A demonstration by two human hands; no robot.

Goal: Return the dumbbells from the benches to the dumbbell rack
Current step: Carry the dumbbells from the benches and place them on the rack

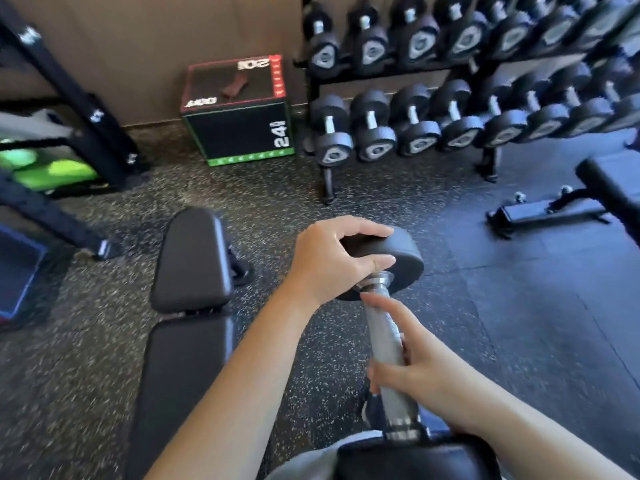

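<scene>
dumbbell: black round-headed rubber dumbbell (388, 341) with knurled steel handle | pose: off the floor, steeply tilted, one head far and up, the other near and low | hold: left hand (332, 261) grips far head, right hand (415, 368) round handle | place: right of black padded tabletop (187, 358), apart from it | rack: black two-tier metal dumbbell rack (326, 183), far right, both tiers lined with racked dumbbells (372, 133)

Black dumbbell (384, 261) with silver handle; white-speckled dark floor (104, 341).

A: Light?
B: Bright, even. Cool bluish sheen on floor (554, 323) at right. Highlights on dumbbell handle (382, 330). Shadows soft.
A: Sharpness?
B: Centre fair. Dumbbell rack (489, 162) smeared toward upper right, left edge blurred. Wide-angle bowing at borders.
</scene>
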